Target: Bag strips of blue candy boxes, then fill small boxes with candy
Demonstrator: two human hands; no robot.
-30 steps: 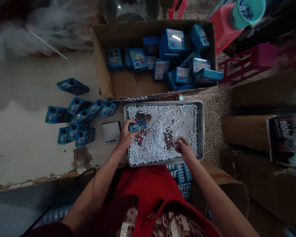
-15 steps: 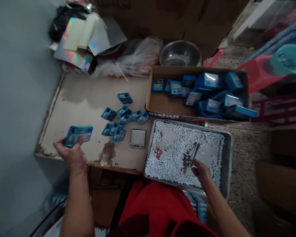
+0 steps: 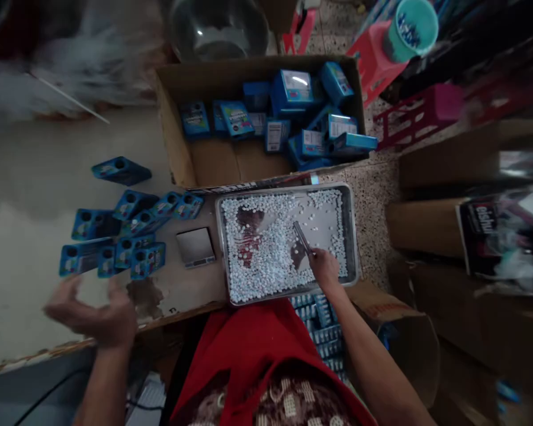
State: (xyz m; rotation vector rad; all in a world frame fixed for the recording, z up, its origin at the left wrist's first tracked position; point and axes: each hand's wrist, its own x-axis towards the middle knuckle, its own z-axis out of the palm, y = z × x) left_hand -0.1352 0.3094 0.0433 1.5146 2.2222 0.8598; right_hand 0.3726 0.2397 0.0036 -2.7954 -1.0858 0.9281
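Note:
My left hand (image 3: 91,307) is over the near left part of the table, fingers apart and curved, slightly blurred, with nothing in it. Just beyond its fingertips stand several small blue boxes (image 3: 146,260) with dark round holes in their tops. My right hand (image 3: 324,266) grips a metal scoop (image 3: 302,238) over a metal tray (image 3: 354,236). Small whitish pellets (image 3: 266,266) cover much of the tray, thickest on its left and near side. Between the boxes and the tray lies a small digital scale (image 3: 195,247) with a bare plate.
Behind the tray, an open cardboard box (image 3: 173,136) holds several blue boxes. A steel bowl (image 3: 220,29) is beyond it. At the back right a turquoise cup (image 3: 411,29) stands on a pink stool (image 3: 368,65). More cartons (image 3: 430,231) are at the right.
The view has shifted right. My left hand has let go of the blue box, which now stands among the others. My right hand still holds the scoop over the tray.

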